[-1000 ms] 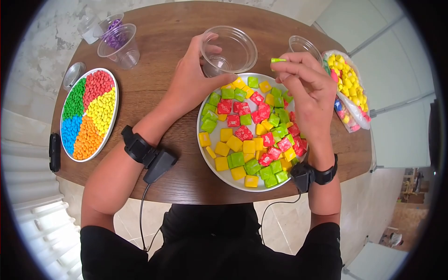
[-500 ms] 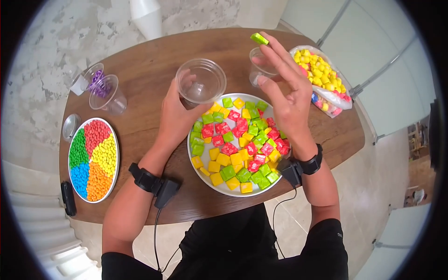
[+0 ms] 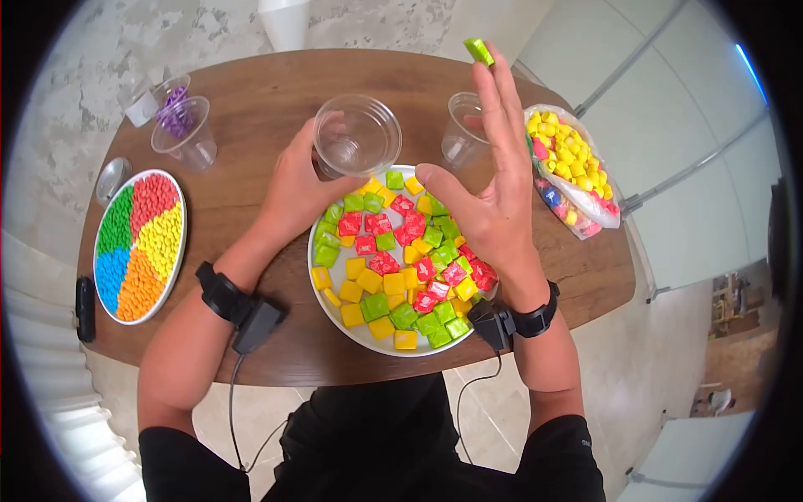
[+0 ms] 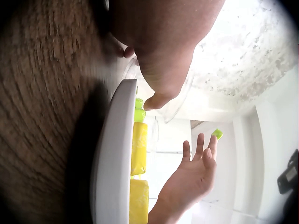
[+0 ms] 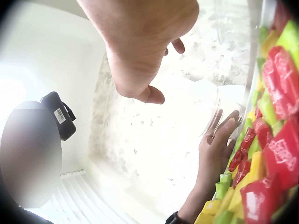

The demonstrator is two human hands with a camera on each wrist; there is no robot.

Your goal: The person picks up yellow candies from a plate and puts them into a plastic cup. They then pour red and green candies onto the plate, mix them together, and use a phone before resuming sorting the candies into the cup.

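Observation:
My left hand (image 3: 294, 180) grips a clear plastic cup (image 3: 368, 138) beside the far rim of a round white plate (image 3: 322, 311). Its fingers go round the cup's far side and its thumb lies near the plate's candies. My right hand (image 3: 498, 188) is raised over the plate's right side, fingers extended upward and thumb spread apart. A green wrapped candy (image 3: 478, 52) is held at its fingertips, also visible in the left wrist view as a small green square (image 4: 217, 134). Red, yellow and green wrapped candies (image 3: 369, 280) cover much of the plate.
Another clear cup (image 3: 462, 138) stands behind the right hand, with a bag of yellow and pink pieces (image 3: 577, 159) beside it. To the left lie a plate of colour-sorted candies (image 3: 171, 289), a round lid (image 3: 113, 180) and more cups (image 3: 188, 138), one with purple filling.
My right hand has risen and opened its thumb outward, carrying the green candy up and away from the plate. My left hand keeps hold of the cup. The head view has shifted.

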